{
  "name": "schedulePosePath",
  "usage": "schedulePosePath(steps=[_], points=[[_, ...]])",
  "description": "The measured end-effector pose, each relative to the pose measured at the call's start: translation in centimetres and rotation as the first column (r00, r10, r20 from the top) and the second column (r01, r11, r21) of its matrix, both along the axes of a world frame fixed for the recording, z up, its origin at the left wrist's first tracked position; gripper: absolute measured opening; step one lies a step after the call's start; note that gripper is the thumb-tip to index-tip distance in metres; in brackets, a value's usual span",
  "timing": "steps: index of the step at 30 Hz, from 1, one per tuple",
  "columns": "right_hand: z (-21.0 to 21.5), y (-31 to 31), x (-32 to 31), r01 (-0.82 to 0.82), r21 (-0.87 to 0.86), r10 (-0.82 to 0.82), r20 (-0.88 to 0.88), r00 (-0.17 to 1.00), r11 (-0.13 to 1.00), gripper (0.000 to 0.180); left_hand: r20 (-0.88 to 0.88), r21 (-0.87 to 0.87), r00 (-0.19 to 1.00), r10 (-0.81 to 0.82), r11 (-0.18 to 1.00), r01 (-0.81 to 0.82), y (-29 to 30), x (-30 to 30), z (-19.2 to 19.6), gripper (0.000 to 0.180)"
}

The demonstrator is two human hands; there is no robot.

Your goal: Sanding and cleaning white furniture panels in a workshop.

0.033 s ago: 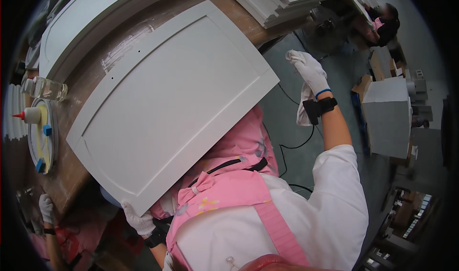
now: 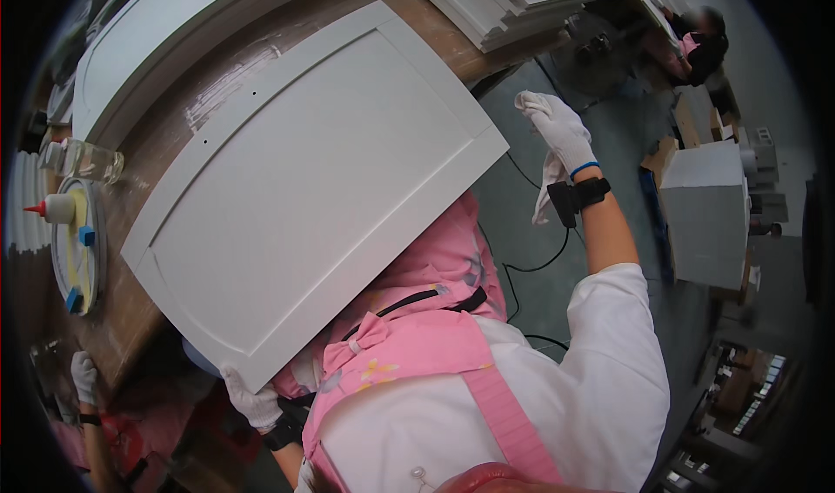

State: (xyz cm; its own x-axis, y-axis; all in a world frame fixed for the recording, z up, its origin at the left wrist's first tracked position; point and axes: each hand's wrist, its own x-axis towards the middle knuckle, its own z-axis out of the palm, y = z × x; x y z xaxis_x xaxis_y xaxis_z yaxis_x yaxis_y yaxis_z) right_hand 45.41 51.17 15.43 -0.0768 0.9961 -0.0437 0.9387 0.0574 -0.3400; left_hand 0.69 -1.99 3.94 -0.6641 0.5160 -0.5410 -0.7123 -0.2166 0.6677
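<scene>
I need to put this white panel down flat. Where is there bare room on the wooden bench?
Little. A bare strip of wooden bench shows between the held white panel and the curved white panel. The left end is crowded: clear bottle, glue bottle, round disc. Stacked panels fill the far end.

The single head-worn fisheye looks steeply down, close over the person's chest and pink apron. The wooden workbench fills the upper left of the frame, grey floor the right.

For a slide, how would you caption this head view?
Gloved left hand grips a white cabinet door over a wooden bench; right hand holds a cloth.
</scene>
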Motion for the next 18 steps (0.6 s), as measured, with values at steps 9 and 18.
schedulePosePath(steps=[9,18], points=[[1.1,-0.7,-3.1,-0.224,0.092,0.219,0.062,0.974,0.97,0.041,0.006,0.05,0.999,0.051,0.997,-0.051,1.3,0.5,-0.3,0.041],[5.0,-1.9,-8.8,-0.353,-0.147,0.194,-0.616,0.763,0.924,0.042,-0.004,0.159,0.999,0.043,0.986,-0.042,0.6,1.4,0.8,0.042]])
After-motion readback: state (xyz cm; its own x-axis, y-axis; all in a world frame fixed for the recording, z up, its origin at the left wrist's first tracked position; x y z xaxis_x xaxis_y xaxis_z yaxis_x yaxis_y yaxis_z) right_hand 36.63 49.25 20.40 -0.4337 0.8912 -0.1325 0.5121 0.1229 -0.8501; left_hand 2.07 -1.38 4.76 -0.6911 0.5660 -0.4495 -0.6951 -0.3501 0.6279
